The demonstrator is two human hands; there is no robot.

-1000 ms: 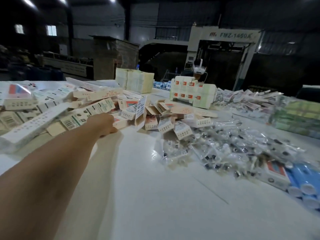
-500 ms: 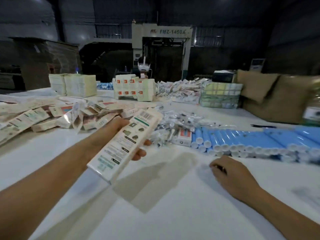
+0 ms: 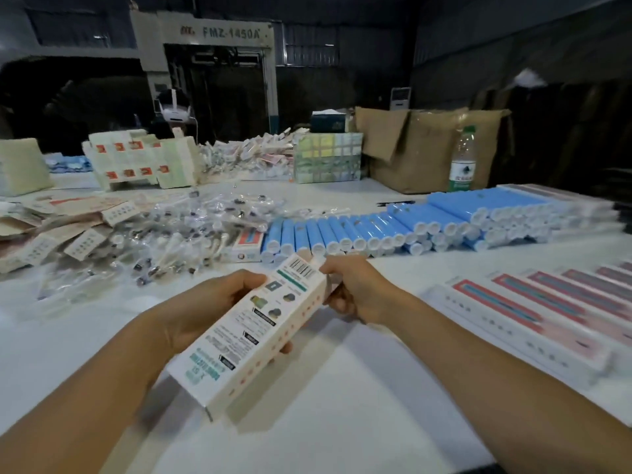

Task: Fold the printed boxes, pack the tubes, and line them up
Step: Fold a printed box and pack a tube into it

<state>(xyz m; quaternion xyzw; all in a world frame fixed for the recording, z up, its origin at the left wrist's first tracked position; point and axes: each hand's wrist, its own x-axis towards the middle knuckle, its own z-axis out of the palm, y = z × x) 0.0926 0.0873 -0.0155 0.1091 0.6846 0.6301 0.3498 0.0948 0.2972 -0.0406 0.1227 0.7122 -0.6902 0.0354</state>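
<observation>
Right hand (image 3: 355,289) has come off the table to pinch the far end flap of the printed box (image 3: 260,333) the left hand (image 3: 205,309) grips near centre, so folding's started.

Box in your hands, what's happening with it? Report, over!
Left hand grips printed box mid-body. Right hand pinches its far end flap. Box popped open, no tube inside yet. Blue tubes wait behind; nothing blocking.

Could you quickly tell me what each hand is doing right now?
Left hand: holding the printed box.
Right hand: pinching the box's far end.
</observation>
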